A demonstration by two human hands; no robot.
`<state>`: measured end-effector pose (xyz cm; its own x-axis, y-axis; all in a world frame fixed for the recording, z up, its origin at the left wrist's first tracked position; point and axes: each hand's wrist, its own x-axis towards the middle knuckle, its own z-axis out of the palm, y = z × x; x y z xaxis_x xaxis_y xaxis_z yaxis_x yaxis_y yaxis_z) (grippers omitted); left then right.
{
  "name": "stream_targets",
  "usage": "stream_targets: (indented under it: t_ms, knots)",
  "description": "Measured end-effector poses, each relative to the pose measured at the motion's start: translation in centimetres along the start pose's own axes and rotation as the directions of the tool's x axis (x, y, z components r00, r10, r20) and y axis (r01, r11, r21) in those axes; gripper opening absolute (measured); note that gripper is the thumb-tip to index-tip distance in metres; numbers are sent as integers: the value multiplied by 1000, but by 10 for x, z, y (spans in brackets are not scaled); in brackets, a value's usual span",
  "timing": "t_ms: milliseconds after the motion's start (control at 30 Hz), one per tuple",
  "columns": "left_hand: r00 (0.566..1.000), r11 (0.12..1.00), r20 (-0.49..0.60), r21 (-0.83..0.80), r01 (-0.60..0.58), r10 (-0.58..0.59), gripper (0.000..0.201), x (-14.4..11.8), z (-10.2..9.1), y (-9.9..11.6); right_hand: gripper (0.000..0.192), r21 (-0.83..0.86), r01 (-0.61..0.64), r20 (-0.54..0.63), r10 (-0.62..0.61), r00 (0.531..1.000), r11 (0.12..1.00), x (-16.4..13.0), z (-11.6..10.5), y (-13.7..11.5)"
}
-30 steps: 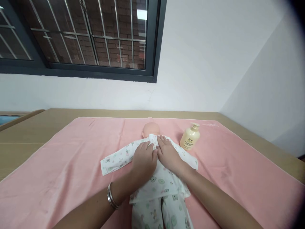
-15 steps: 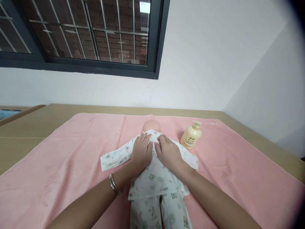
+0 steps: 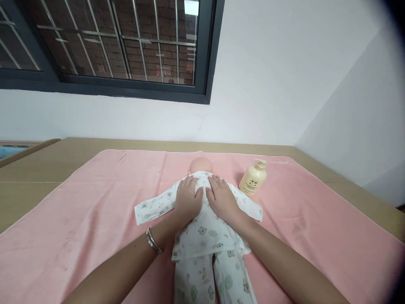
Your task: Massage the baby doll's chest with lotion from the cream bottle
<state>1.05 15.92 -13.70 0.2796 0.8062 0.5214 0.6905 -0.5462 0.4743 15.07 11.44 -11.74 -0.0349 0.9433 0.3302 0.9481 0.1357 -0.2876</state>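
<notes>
A barred window [image 3: 104,44] fills the upper left, above a tan worktop [image 3: 38,169] that runs back to the white wall. A pink towel [image 3: 79,219] covers most of the worktop.

The doll [image 3: 205,236] lies near the middle of the towel, head [image 3: 200,164] away from the person, dressed in a white printed suit with small animal figures. Its sleeves stretch out to either side and its legs run down to the bottom edge of the view.

The left hand [image 3: 187,200] lies flat on the doll's upper body, just left of the midline, fingers [image 3: 183,185] lightly spread and pointing toward the head, holding nothing. A silver bangle [image 3: 153,240] sits on that wrist.

The right hand [image 3: 223,198] lies flat just beside it on the other half of the body, fingers [image 3: 218,182] likewise a little apart and laid on the cloth, not pinching it. The two hands almost touch at the thumbs.

Further right, a cream pump bottle [image 3: 253,179] stands upright on the towel, near the doll's sleeve but apart from it.
</notes>
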Motion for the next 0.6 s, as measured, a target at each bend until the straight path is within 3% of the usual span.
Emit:
stream_targets:
  t_ms: [233,467,600]
  knots:
    - [996,997,37,22,77,-78,29,8,-3,1,47,-15,-1,4,1,1000,1000,-2,1,-1]
    - [998,981,59,193,0,-11,38,5,-3,4,50,30,-14,48,12,999,999,6,-1,5]
    - [992,951,40,283,-123,116,36,-9,-10,19,51,82,-22,100,14,995,996,16,-1,13]
